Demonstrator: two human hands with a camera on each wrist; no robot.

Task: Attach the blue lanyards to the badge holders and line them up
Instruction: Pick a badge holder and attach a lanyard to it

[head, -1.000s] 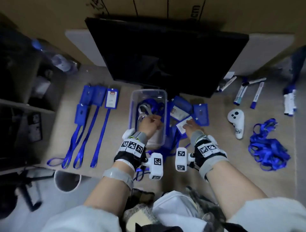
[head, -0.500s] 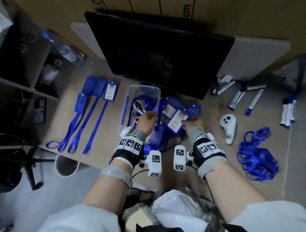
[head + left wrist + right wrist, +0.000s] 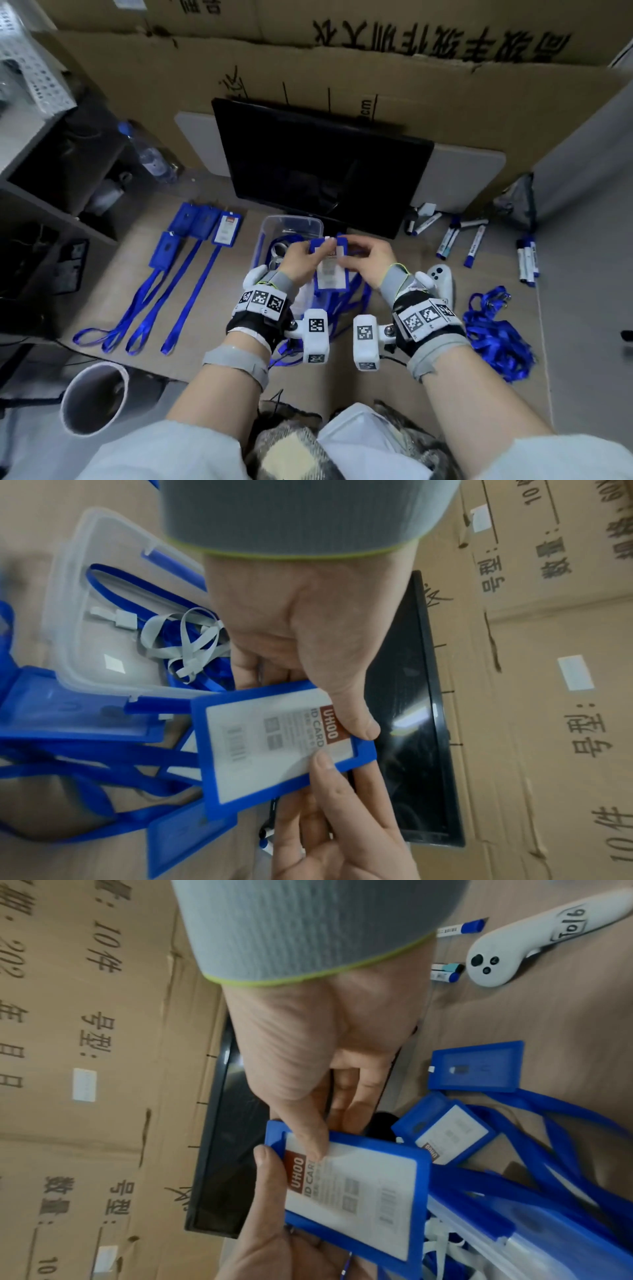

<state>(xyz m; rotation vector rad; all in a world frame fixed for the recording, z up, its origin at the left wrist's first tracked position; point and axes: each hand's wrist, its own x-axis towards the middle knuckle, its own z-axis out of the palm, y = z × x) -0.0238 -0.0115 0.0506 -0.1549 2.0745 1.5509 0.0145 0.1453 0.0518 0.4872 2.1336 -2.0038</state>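
I hold a blue badge holder [image 3: 329,274] with a white ID card upright in the air, just in front of the clear plastic box [image 3: 291,224]. My left hand [image 3: 317,251] pinches its top left corner, thumb [image 3: 356,723] on the card face. My right hand [image 3: 352,248] pinches the top right corner, thumb [image 3: 308,1137] near the slot. No lanyard hangs from this holder [image 3: 274,750]. Several finished holders with blue lanyards [image 3: 198,226] lie in a row at the left. More loose holders [image 3: 476,1066] lie on tangled blue lanyards under my hands.
A heap of loose blue lanyards [image 3: 493,335] lies at the right, next to a white controller [image 3: 442,277] and several markers [image 3: 459,236]. A black monitor [image 3: 318,168] stands behind the box. A white cup [image 3: 92,397] sits below the desk's left front edge.
My left hand came out of the box and my right hand lifted the badge holder off the pile; both now hold it up together. The head view has tilted upward.
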